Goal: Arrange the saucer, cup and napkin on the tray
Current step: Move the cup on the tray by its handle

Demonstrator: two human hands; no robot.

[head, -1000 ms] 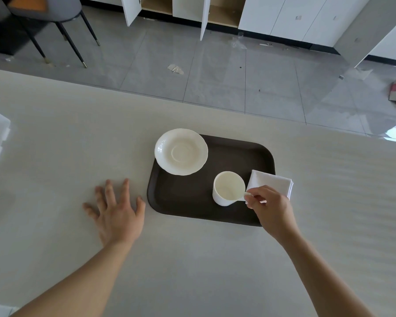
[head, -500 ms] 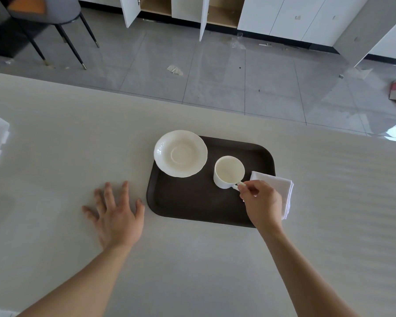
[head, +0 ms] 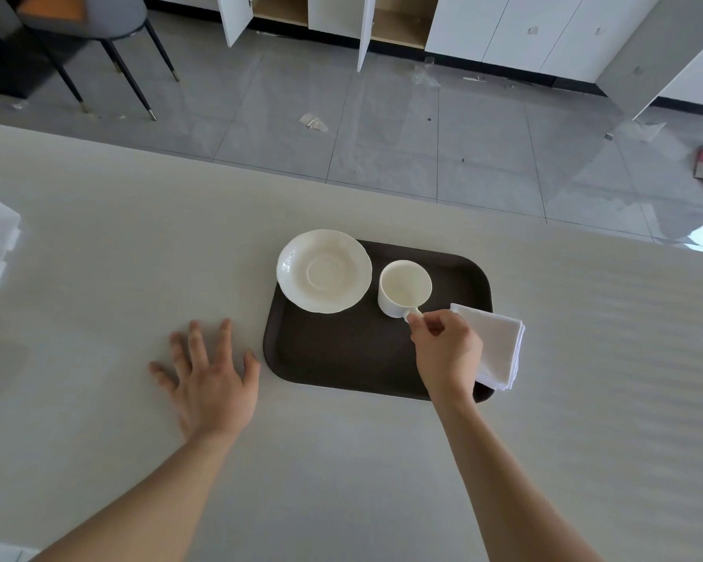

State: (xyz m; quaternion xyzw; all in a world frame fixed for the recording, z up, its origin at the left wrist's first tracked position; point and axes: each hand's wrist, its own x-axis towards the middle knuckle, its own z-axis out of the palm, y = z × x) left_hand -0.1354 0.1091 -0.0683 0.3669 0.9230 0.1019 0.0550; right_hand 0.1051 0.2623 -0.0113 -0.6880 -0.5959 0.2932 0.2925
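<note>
— Which step are you on?

— Seating the cup, I'd say. From the head camera, my right hand pinches the handle of the cup, thumb and fingers closed on it. The cup is upright over the tray, toward its far right, just beside the saucer. Whether its base touches the tray or hangs just above, I can't tell from this angle.

— And the other pieces?

— The saucer sits at the tray's far left corner, its rim overhanging the edge. The napkin lies folded on the tray's right rim, partly off it, partly hidden behind my hand. My left hand lies flat and open on the table, holding nothing, just left of the tray.

— What does the next move call for?

— Probably lifting the cup clear of the saucer's rim and lowering it onto the centre well without tilting it.

— What has changed?

— A second ago the cup was nearer me, close to the napkin; it has travelled farther and left, toward the saucer. Left hand, saucer and napkin haven't shifted.
</note>
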